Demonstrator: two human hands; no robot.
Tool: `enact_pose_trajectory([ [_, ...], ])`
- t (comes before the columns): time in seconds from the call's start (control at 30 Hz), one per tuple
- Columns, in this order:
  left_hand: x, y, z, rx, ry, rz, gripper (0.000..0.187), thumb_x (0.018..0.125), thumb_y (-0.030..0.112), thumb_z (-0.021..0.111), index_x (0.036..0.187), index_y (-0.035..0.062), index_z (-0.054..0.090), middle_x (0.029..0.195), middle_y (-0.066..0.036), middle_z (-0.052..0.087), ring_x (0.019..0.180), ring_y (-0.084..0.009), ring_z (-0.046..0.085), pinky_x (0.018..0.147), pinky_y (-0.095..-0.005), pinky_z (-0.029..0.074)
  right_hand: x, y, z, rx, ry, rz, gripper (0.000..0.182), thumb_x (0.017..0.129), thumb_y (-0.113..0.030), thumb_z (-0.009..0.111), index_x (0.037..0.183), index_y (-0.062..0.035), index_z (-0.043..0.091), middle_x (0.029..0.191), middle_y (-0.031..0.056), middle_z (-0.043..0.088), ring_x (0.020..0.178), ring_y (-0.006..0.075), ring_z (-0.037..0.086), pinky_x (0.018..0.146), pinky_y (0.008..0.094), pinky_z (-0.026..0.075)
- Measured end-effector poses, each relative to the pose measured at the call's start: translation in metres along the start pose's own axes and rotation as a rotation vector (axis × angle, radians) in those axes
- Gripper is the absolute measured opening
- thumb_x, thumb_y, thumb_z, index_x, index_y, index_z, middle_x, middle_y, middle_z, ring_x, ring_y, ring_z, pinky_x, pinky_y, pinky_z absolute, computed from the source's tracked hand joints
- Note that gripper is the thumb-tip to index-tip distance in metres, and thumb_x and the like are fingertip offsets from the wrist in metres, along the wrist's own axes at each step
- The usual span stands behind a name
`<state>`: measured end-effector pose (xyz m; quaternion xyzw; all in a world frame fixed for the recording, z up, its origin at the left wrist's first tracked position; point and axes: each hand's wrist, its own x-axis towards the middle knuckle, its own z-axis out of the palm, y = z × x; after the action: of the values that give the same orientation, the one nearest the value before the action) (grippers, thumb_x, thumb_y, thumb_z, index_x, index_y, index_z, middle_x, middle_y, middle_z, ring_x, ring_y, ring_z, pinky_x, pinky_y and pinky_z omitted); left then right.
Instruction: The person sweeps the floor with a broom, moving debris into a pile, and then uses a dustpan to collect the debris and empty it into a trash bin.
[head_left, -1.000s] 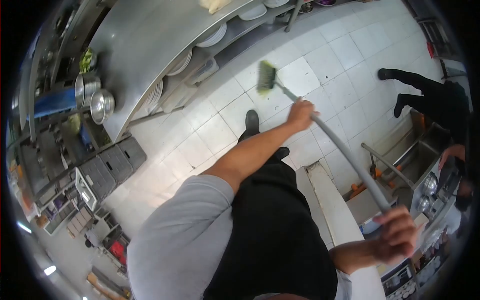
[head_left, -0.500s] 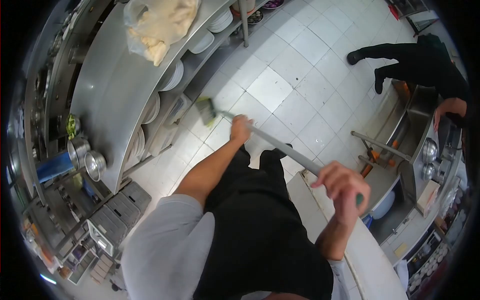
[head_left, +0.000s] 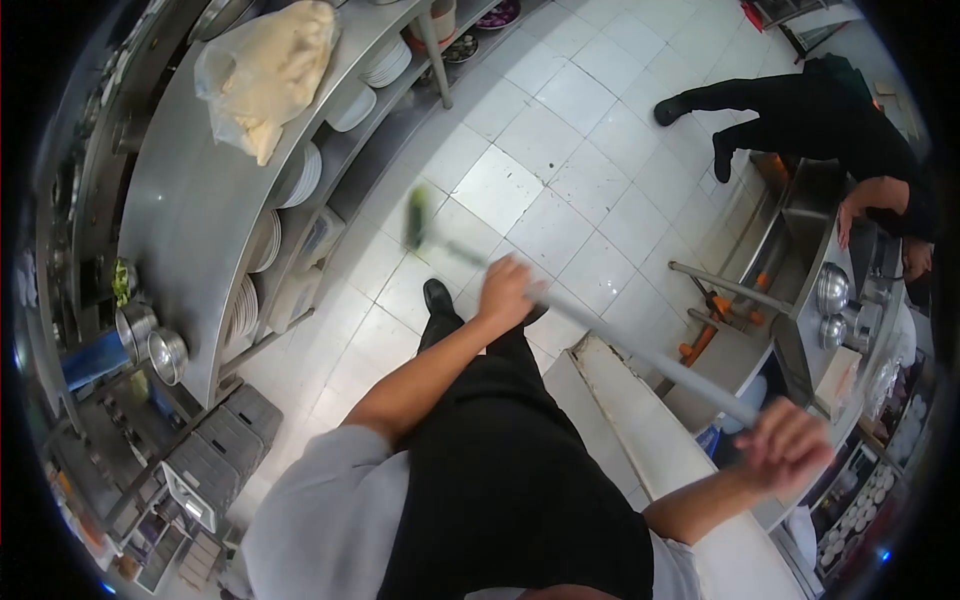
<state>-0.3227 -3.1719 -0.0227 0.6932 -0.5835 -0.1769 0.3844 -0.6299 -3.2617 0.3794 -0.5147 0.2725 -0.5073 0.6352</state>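
A broom [head_left: 640,350] with a long grey handle slants across in front of my body. Its green, bristled head [head_left: 416,215] is blurred and lies low over the tiles at the far left end. My left hand [head_left: 508,290] is wrapped round the lower part of the handle, above my feet. Near the top end, my right hand [head_left: 785,447] is closed round the handle, out to my right; it is somewhat smeared by motion.
White floor tiles [head_left: 500,188] spread ahead. On the left, a steel counter [head_left: 175,230] carries a plastic bag [head_left: 265,75] above shelves of stacked plates [head_left: 300,175]. Another person [head_left: 850,125] stands at the right-hand steel counter. A white ledge [head_left: 620,400] rises by my right leg.
Both hands have moved right with the broom, my right hand also lower. The broom head has turned and sits nearer my feet. My view has shifted slightly to the right.
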Motion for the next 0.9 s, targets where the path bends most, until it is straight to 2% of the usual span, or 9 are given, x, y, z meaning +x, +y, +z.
enact_pose_trajectory([
  [0.13,-0.116,-0.079,-0.028,0.215,-0.305,-0.503,0.033,0.085,0.028,0.083,0.077,0.0027,0.063,0.089,-0.019,0.065,0.097,-0.0416,0.064,0.086,-0.0529,0.052,-0.002,0.116,0.002,0.012,-0.074,0.343,0.038,0.103,-0.019,0.065,0.070,-0.0006,0.058,0.074,0.0168,0.065,0.067,0.0307,0.063,0.065,0.0451,0.053],
  [0.2,-0.133,-0.109,-0.002,0.235,-0.300,-0.539,0.029,0.086,0.025,0.081,0.079,0.0032,0.064,0.091,-0.019,0.065,0.098,-0.0420,0.064,0.087,-0.0531,0.052,0.013,0.134,0.032,0.032,-0.239,0.367,0.036,0.099,-0.012,0.065,0.066,-0.0001,0.055,0.072,0.0157,0.063,0.068,0.0312,0.063,0.066,0.0428,0.052],
  [0.33,-0.070,-0.113,0.109,0.139,-0.203,-0.278,0.023,0.088,0.024,0.078,0.090,0.0040,0.066,0.110,-0.020,0.065,0.110,-0.0407,0.060,0.094,-0.0520,0.050,0.041,0.075,0.025,-0.253,-0.317,0.080,0.039,0.098,-0.017,0.062,0.063,-0.0012,0.054,0.062,0.0115,0.058,0.062,0.0296,0.062,0.059,0.0408,0.050],
  [0.37,-0.017,-0.078,0.123,0.144,-0.199,-0.124,0.023,0.090,0.024,0.077,0.090,0.0035,0.065,0.109,-0.020,0.065,0.110,-0.0405,0.060,0.096,-0.0520,0.049,0.044,0.061,0.008,-0.263,-0.271,0.000,0.041,0.098,-0.020,0.061,0.062,-0.0017,0.054,0.059,0.0101,0.055,0.059,0.0290,0.062,0.057,0.0395,0.049],
  [0.4,0.018,-0.071,0.168,0.061,-0.100,-0.152,0.023,0.092,0.024,0.075,0.091,0.0039,0.065,0.104,-0.019,0.065,0.108,-0.0409,0.060,0.099,-0.0528,0.048,0.051,0.045,0.003,-0.339,-0.273,-0.052,0.046,0.101,-0.026,0.061,0.062,-0.0023,0.054,0.057,0.0093,0.055,0.058,0.0286,0.061,0.055,0.0383,0.048],
  [0.57,0.173,0.065,0.149,-0.129,-0.168,-0.169,0.028,0.093,0.029,0.075,0.090,0.0034,0.064,0.103,-0.019,0.066,0.105,-0.0411,0.061,0.096,-0.0517,0.049,0.045,-0.011,-0.060,-0.486,-0.219,-0.224,0.060,0.109,-0.058,0.051,0.077,-0.0067,0.055,0.063,0.0051,0.052,0.057,0.0247,0.058,0.049,0.0341,0.048],
  [0.7,0.126,0.121,0.132,-0.104,-0.080,-0.064,0.030,0.093,0.031,0.076,0.084,0.0040,0.065,0.099,-0.018,0.068,0.101,-0.0413,0.062,0.095,-0.0517,0.049,0.044,-0.063,-0.111,-0.213,-0.044,-0.168,0.055,0.106,-0.060,0.055,0.084,-0.0095,0.051,0.064,0.0032,0.048,0.058,0.0194,0.051,0.047,0.0278,0.050],
  [0.83,0.042,0.114,0.097,0.087,-0.519,-0.369,0.030,0.096,0.035,0.073,0.086,0.0059,0.069,0.100,-0.019,0.068,0.101,-0.0411,0.064,0.087,-0.0548,0.052,0.044,-0.036,-0.142,-0.150,-0.074,-0.053,0.052,0.109,-0.047,0.059,0.076,-0.0066,0.054,0.059,0.0050,0.052,0.050,0.0210,0.054,0.042,0.0301,0.048],
  [0.9,0.004,0.088,0.117,0.076,-0.579,-0.413,0.032,0.098,0.038,0.070,0.091,0.0060,0.069,0.102,-0.019,0.068,0.099,-0.0413,0.065,0.083,-0.0558,0.053,0.058,-0.010,-0.128,-0.211,-0.221,0.001,0.052,0.108,-0.040,0.062,0.071,-0.0038,0.057,0.055,0.0062,0.052,0.046,0.0228,0.055,0.041,0.0311,0.045],
])
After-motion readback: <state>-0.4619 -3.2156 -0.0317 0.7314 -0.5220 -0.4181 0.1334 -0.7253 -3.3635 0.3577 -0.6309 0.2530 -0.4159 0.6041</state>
